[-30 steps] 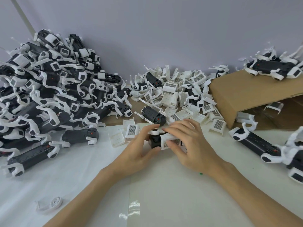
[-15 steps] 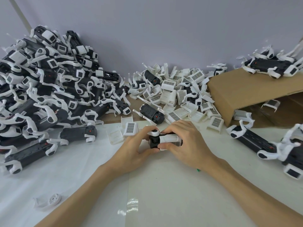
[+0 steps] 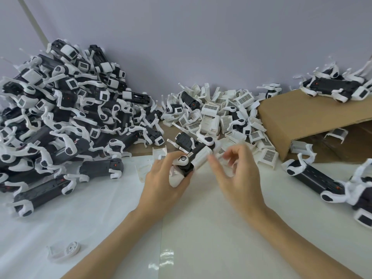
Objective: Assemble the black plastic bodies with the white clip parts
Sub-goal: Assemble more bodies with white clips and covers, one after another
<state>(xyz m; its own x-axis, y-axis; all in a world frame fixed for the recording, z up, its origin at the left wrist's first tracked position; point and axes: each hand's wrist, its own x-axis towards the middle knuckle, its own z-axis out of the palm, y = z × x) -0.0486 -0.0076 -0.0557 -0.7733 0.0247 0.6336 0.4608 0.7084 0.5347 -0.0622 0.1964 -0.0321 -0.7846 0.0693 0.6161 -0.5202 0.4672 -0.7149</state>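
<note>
My left hand (image 3: 167,184) grips a black plastic body (image 3: 189,158) by its near end, tilted up and to the right, with a white clip part (image 3: 201,158) sitting on its upper side. My right hand (image 3: 235,174) hovers just right of that body, blurred, fingers loosely curled and holding nothing. Behind the hands lies a heap of loose white clip parts (image 3: 213,119) mixed with a few black bodies.
A tall pile of assembled black and white units (image 3: 60,117) fills the left. A brown cardboard box (image 3: 298,119) lies on its side at the right with a unit (image 3: 332,87) on top. More units (image 3: 314,178) lie at the right. One white part (image 3: 66,251) sits near left.
My right hand has let go of the body and drawn back to the right. My left hand has tilted the body up, its far end now raised toward the clip heap.
</note>
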